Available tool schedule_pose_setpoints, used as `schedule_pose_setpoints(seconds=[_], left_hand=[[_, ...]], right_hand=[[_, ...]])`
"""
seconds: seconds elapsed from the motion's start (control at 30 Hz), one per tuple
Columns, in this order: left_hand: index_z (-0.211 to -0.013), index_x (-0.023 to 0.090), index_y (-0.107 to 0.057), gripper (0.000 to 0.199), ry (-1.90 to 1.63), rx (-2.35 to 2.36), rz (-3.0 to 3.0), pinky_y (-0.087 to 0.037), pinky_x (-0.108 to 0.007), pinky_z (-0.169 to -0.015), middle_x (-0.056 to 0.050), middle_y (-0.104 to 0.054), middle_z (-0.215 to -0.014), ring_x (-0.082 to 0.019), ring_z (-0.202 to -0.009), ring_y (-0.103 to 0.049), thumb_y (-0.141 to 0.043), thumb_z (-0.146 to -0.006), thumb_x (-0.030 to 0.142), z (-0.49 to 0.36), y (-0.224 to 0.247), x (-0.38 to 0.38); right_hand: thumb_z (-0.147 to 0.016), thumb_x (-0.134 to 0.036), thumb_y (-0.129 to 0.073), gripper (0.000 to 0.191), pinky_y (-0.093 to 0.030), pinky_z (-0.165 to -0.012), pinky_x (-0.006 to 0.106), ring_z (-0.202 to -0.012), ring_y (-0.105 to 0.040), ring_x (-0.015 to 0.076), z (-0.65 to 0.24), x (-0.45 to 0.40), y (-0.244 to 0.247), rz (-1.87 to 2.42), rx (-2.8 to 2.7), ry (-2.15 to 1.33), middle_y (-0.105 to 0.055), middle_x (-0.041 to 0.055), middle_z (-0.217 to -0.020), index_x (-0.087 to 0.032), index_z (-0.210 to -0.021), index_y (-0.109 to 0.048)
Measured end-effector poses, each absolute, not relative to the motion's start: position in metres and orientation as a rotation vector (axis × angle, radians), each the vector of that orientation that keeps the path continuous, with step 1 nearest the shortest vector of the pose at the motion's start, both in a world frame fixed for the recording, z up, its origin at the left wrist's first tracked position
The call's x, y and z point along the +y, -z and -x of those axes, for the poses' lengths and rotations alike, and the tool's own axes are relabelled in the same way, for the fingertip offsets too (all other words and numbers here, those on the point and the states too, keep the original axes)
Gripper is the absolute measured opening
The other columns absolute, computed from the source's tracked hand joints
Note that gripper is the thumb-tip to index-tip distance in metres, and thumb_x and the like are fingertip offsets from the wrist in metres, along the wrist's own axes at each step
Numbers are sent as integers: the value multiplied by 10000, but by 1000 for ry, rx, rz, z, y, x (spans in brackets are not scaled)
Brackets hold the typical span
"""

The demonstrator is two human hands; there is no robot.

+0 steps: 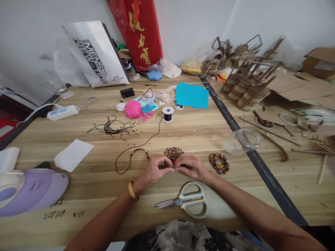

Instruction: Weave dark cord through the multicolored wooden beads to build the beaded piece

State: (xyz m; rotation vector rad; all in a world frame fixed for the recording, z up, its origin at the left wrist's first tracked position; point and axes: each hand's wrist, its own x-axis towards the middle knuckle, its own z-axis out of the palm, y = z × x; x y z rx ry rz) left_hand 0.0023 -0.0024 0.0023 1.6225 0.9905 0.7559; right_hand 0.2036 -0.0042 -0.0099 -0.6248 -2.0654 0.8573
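The left hand (158,169) and right hand (193,168) pinch a tiny bead (174,167) where their fingertips meet, just below centre frame, the bead pile (173,152) right above. The beaded strand (140,149) arcs sideways on the left hand's side, nearer it; its black cord (116,164) loops back up to the spool (168,118).

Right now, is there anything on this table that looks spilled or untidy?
Yes: short black clippings lie scattered beside the tangled black cords, left of the spool. They look like stray offcuts, not gathered up.
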Motion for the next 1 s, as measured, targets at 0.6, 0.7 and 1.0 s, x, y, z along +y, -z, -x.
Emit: schedule_pose_setpoints(seconds=[0.6,0.7,1.0], left_hand=[[-713,131,-648,90,-703,951,-1776,-429,-212,-594,-17,-648,-681,-115,-618,-550,-687,-723,212,-2,-9,-4],[-713,126,-650,98,-708,970,-1790,-427,-217,-603,-27,-651,-687,-121,-628,-557,-672,-739,218,-1,-9,-4],[-875,132,-655,124,-703,990,-1838,-462,-224,-636,-40,-661,-741,-125,-662,-580,-606,-766,164,2,-4,-5]], right_hand=[[-956,-224,-447,128,-454,-733,284,-812,-537,159,-203,-6,7,558,-2228,-673,-600,77,-863,-165,-943,-560],[-952,-213,-451,125,-455,-739,289,-817,-541,160,-203,-6,8,577,-2215,-689,-603,80,-864,-158,-943,-563],[-938,-201,-472,93,-467,-715,298,-779,-556,160,-203,-4,7,610,-2108,-644,-605,72,-830,-157,-930,-554]])
